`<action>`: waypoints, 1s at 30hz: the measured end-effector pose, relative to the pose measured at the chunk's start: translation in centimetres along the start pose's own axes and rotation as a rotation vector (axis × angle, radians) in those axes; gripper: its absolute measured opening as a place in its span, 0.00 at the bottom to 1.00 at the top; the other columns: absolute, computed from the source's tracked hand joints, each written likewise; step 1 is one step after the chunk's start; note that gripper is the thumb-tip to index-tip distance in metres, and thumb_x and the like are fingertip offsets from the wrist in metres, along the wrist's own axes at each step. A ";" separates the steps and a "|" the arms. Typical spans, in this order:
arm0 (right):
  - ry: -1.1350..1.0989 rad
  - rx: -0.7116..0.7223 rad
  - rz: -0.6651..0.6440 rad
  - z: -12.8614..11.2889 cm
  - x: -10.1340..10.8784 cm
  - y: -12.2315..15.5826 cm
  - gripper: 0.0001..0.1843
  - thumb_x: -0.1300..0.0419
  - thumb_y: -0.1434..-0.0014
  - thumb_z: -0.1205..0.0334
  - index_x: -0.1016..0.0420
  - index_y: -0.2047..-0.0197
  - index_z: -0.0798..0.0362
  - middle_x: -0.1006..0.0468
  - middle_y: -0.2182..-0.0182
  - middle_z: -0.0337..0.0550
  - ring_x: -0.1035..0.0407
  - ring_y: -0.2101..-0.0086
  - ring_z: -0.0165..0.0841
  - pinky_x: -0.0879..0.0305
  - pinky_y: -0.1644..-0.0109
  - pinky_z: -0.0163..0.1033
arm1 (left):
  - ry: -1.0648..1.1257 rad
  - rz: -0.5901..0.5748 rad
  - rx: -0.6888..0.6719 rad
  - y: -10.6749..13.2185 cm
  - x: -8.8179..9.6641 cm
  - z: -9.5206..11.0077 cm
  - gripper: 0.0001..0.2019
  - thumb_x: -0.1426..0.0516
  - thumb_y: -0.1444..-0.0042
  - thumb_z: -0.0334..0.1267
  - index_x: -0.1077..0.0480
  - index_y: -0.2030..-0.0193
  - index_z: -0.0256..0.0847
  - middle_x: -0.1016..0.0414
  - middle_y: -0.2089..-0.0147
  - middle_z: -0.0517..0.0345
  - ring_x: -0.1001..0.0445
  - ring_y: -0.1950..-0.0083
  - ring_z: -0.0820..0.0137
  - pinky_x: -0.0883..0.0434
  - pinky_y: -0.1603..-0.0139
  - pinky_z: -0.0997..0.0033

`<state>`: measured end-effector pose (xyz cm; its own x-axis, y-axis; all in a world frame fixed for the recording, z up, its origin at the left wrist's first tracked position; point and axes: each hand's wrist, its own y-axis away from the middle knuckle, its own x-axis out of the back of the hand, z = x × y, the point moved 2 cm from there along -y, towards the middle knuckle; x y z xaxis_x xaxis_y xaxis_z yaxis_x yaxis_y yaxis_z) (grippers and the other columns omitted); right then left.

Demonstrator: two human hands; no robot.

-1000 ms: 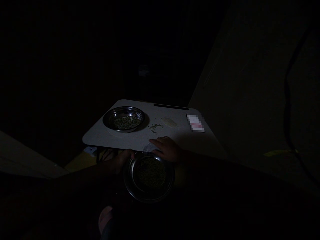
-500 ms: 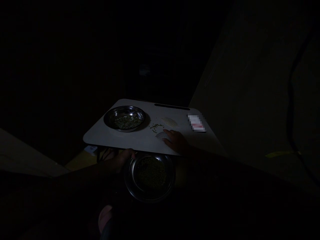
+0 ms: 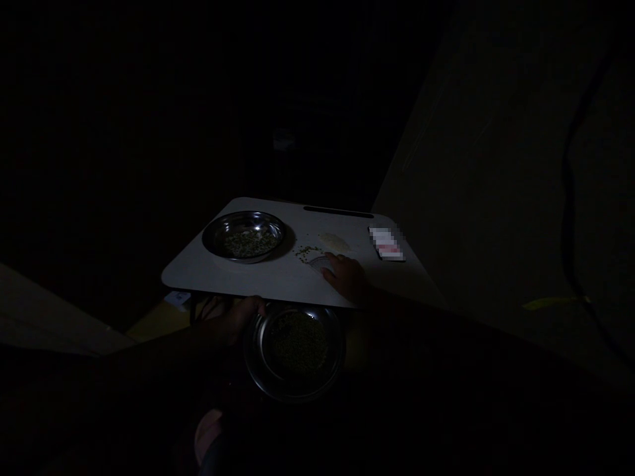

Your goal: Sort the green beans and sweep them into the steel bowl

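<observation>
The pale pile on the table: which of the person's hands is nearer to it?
The right. The right hand is just on the near side of the pale pile; the left hand is farther off, at the rim of the lower bowl.

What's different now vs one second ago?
The right hand moved away from the wearer, off the table's front edge, toward the scattered green grains; the translucent curved piece went with it. No visible new grasp or release.

Unchanged: left hand on the lower bowl's rim, upper bowl, pale pile.
</observation>
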<state>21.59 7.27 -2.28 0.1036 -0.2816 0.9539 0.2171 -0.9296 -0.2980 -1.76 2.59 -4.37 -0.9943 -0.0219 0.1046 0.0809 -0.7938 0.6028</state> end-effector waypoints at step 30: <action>0.054 -0.090 -0.098 0.4 0.6 -0.3 0.26 0.58 0.42 0.53 0.44 0.43 0.57 0.31 0.55 0.51 0.36 0.58 0.37 0.44 0.56 0.39 | 0.026 -0.132 0.056 -0.3 -0.3 0.0 0.02 0.48 0.68 0.34 0.38 0.83 0.38 0.36 0.87 0.56 0.36 0.84 0.68 0.39 0.84 0.70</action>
<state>21.96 7.45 -1.61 0.0331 -0.1989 0.9795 0.1354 -0.9701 -0.2015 -1.48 2.85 -4.57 -0.9979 0.0641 0.0015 -0.0476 -0.7559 0.6529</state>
